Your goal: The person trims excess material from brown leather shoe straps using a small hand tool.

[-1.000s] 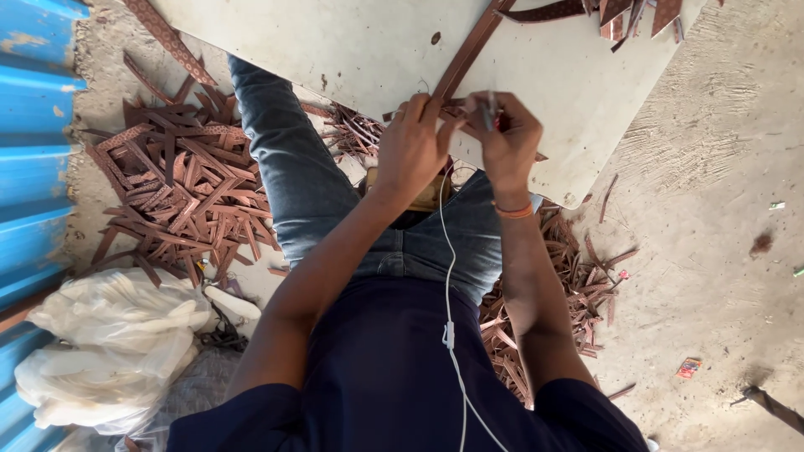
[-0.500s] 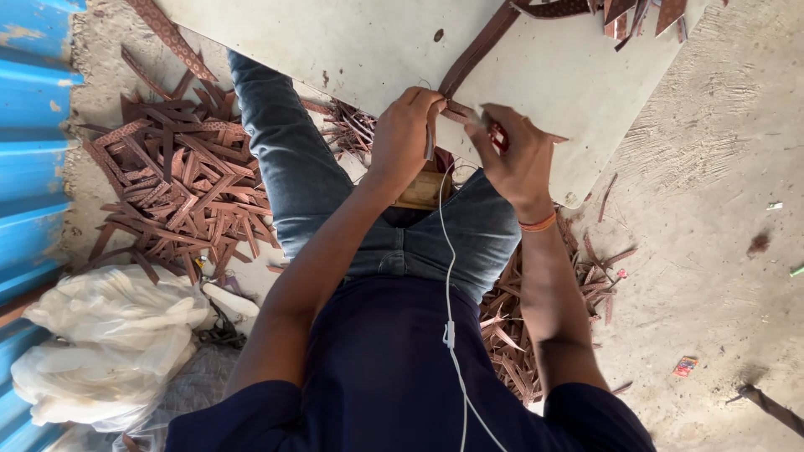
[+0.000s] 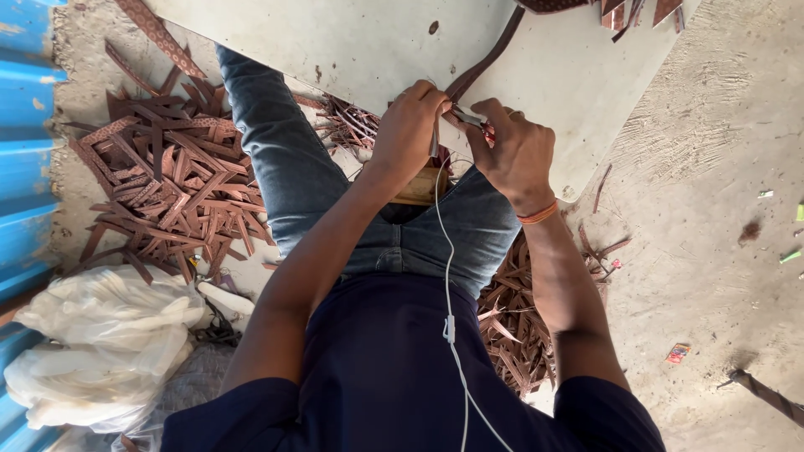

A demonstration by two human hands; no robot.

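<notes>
Bare concrete floor [image 3: 712, 251] lies all around, with a pale work board [image 3: 377, 42] slanting across the knees of the seated person.

Both hands meet at the board's near edge. The left hand [image 3: 410, 134] has its fingers curled tight together, clamped on the near end of a long brown strip [image 3: 486, 54] that runs up and away from the fingertips over the board. The right hand [image 3: 515, 155], touching the left, has its fingers closed round a small metal tool [image 3: 469, 119] whose tip sits on the strip just beside the left thumb.

To do this well, I judge the left grip should keep the strip taut and flat against the board, thumb clear of the tool's tip, while the right works in short, controlled strokes.

Just below the hands a wooden block [image 3: 423, 186] rests on the lap. Well left of the fingers lies a heap of brown offcuts [image 3: 167, 192]; more scraps [image 3: 515, 318] lie under the right forearm. White sacks [image 3: 92, 343] sit near the left elbow.
</notes>
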